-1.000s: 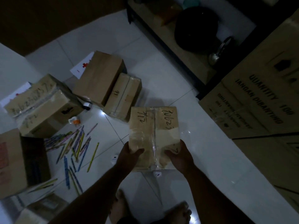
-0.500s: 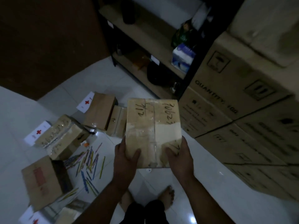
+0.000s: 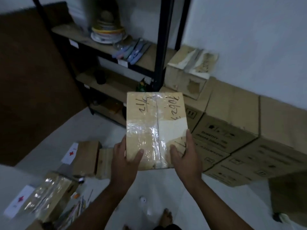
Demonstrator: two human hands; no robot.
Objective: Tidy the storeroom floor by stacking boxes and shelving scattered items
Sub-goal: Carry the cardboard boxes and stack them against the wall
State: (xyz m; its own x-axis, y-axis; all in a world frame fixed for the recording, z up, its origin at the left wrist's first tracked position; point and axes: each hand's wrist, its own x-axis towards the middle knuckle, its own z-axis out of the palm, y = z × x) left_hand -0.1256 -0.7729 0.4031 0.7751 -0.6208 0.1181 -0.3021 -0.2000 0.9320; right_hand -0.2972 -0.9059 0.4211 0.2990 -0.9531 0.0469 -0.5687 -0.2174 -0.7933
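I hold a small taped cardboard box [image 3: 156, 123] with handwritten numbers on top, up at chest height. My left hand [image 3: 126, 156] grips its near left corner, thumb on top. My right hand [image 3: 186, 155] grips the near right corner. Beyond the box rises a stack of large printed cartons [image 3: 232, 133] against the wall, with a torn smaller box [image 3: 187, 72] on top of it. On the floor at lower left lie more small boxes [image 3: 88, 156], a taped box [image 3: 49, 191] and scattered coloured pencils [image 3: 78, 208].
A black-framed shelf unit [image 3: 159, 47] with wooden boards stands at the back, holding stacked plates [image 3: 108, 32] and pale bottles [image 3: 132, 50]. White first-aid packs [image 3: 70, 153] lie on the white tile floor. A brown panel fills the left. My bare feet show at the bottom.
I have raised the box higher and my view has tilted up, bringing the shelf and the top of the carton stack into sight. Both hands keep the same grip.
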